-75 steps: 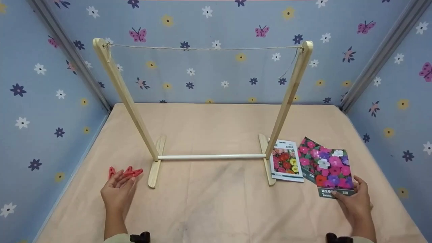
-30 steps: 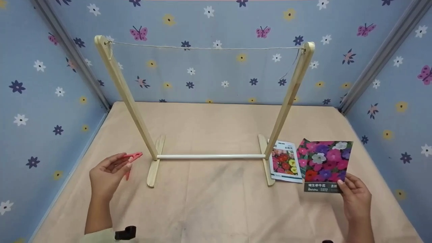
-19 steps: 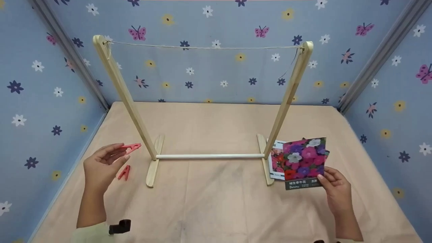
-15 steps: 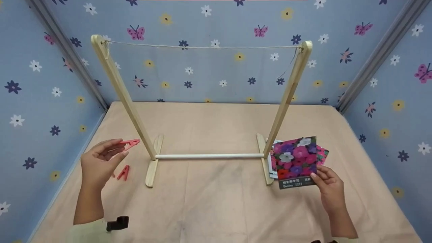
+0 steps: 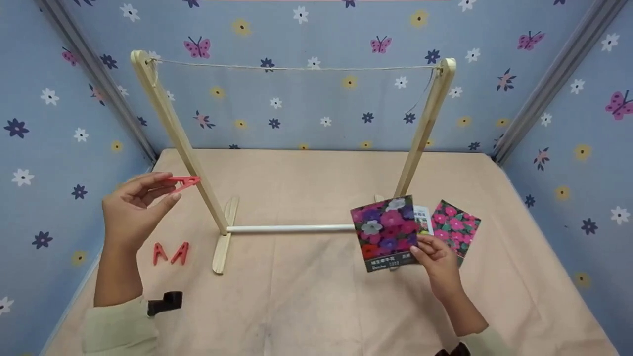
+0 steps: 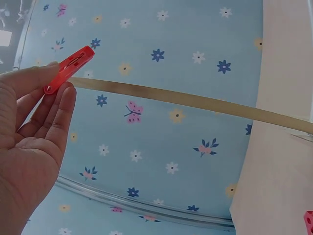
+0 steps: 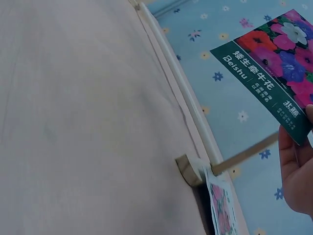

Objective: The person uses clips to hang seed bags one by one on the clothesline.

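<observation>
Between thumb and fingers, my left hand pinches a red clothespin, raised beside the left post of the wooden stand. The left wrist view shows that clothespin at the fingertips, its jaws closed. Two more red clothespins lie on the table below. My right hand grips the lower right corner of a flower seed packet, lifted in front of the stand's right foot. White print on the packet's dark green band reads "Beishu". Behind it lie a white seed packet, partly hidden, and a pink-flowered one.
A thin string runs between the tops of the two posts. Low down, a white rod joins the feet. Flower-patterned walls enclose the peach-coloured tabletop at the back and both sides.
My left hand has picked up one clothespin, leaving two on the table, and risen towards the left post. My right hand has lifted the flower packet and carried it left.
</observation>
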